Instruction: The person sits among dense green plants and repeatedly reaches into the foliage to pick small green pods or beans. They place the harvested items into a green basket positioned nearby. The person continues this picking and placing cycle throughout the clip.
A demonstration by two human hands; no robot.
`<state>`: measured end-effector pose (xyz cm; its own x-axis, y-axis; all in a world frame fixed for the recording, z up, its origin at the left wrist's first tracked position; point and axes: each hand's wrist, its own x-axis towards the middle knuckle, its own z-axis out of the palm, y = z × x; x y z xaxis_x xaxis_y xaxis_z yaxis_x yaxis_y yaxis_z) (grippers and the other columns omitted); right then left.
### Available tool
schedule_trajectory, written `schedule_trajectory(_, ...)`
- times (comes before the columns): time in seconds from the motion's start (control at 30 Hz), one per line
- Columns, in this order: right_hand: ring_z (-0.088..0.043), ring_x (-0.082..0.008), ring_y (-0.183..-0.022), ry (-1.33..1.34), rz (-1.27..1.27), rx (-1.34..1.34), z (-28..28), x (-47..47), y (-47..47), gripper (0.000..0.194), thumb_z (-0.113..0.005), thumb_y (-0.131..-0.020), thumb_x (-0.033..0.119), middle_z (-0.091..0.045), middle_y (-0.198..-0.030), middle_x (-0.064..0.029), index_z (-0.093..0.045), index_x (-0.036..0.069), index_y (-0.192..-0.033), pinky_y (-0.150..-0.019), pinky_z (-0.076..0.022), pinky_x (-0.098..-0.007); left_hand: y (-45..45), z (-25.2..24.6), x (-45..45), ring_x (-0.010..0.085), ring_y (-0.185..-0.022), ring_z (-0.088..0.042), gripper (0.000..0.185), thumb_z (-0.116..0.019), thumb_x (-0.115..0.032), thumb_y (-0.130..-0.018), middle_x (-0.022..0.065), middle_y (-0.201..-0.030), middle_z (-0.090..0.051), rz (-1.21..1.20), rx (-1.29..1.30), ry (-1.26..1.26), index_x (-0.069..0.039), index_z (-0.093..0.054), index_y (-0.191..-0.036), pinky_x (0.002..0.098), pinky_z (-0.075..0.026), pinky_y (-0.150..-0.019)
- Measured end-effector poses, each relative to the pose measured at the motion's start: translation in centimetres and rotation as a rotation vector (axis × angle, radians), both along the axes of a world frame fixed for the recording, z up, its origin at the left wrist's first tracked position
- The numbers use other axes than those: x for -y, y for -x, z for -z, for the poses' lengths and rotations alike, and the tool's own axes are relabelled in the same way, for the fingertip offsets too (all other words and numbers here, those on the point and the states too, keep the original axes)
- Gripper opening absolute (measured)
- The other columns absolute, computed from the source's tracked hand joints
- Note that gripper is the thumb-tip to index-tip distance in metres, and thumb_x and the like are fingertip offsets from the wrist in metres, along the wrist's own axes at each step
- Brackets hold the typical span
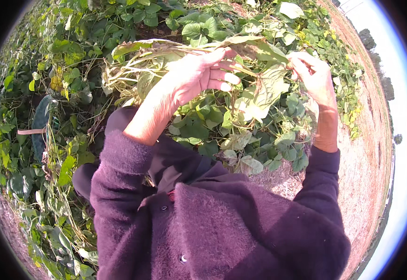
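Observation:
My left hand (198, 75) is palm up under a bundle of pale, partly withered leafy plant stems (147, 57), its thumb over them and its lower fingers loosely curled. The stem ends fan out to the left of the wrist; large yellow-green and browned leaves (263, 91) hang to the right of the fingers. At the right end of the bundle, my right hand (306, 71) pinches the edge of a drying leaf (271, 50) between thumb and fingertips. Whether a pod or stem is also in that pinch is hidden.
Dense green leafy plants (203, 122) stand in front, below the hands, and along the left. A dark green curved object (41, 120) with a light brown bar (31, 132) lies among the left foliage. Dry bare soil (361, 168) stretches along the right, with distant trees (375, 59) beyond.

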<state>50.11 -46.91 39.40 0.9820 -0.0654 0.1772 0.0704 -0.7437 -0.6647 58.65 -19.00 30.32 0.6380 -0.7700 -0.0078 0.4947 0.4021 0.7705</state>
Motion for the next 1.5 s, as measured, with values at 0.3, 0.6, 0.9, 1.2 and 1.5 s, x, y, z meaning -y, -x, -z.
schedule_trajectory(0.3,-0.066,-0.0137,-0.063,0.199,-0.212,0.280,-0.8,-3.9,6.7,0.014,-0.072,-0.080,-0.005,-0.071,-0.082,-0.0105,-0.072,-0.001,-0.094,-0.057,-0.0500,-0.0230,2.9,5.1,10.5,0.0206,-0.089,-0.070,0.034,-0.050,-0.027,-0.105,0.0145,-0.111,-0.068,0.011,0.217,-0.118,0.001,-0.061,-0.121,0.0302,-0.058,-0.072)
schedule_trajectory(0.6,-0.055,-0.0336,-0.107,0.568,-0.289,-0.084,11.5,-0.6,8.8,0.061,-0.072,-0.081,0.038,-0.062,-0.116,-0.0155,-0.058,0.007,-0.132,-0.099,-0.0411,-0.0418,14.6,14.2,15.9,0.0129,-0.075,-0.069,0.038,-0.048,-0.036,-0.103,0.0077,-0.090,-0.073,0.316,0.256,-0.334,-0.004,-0.066,-0.114,0.0264,-0.056,-0.067)
schedule_trajectory(0.9,-0.066,-0.0366,-0.068,0.376,-0.149,-0.398,16.4,2.6,6.4,0.030,-0.054,-0.096,0.029,-0.065,-0.069,-0.0186,-0.064,0.002,-0.091,-0.064,-0.0510,-0.0435,16.5,20.1,11.7,0.0276,-0.084,-0.068,0.046,-0.070,-0.044,-0.087,0.0161,-0.087,-0.071,0.661,0.731,-0.560,0.001,-0.070,-0.093,0.0399,-0.053,-0.076)
schedule_trajectory(1.2,-0.065,-0.0169,-0.067,0.192,-0.269,-0.702,13.8,15.9,-0.4,0.038,-0.054,-0.098,0.035,-0.068,-0.072,-0.0075,-0.070,0.002,-0.090,-0.064,-0.0517,-0.0319,14.5,20.9,8.1,0.0342,-0.098,-0.067,0.036,-0.066,-0.034,-0.090,0.0203,-0.095,-0.071,0.588,0.798,-0.747,0.000,-0.069,-0.101,0.0414,-0.050,-0.088)
schedule_trajectory(1.5,-0.063,-0.0150,-0.063,0.494,-0.191,-0.377,9.8,17.1,0.5,0.032,-0.056,-0.096,0.032,-0.065,-0.070,-0.0068,-0.069,0.003,-0.093,-0.061,-0.0519,-0.0331,13.6,20.1,5.8,0.0312,-0.095,-0.069,0.036,-0.065,-0.028,-0.093,0.0200,-0.098,-0.071,0.547,0.805,-0.833,0.003,-0.066,-0.112,0.0384,-0.052,-0.085)
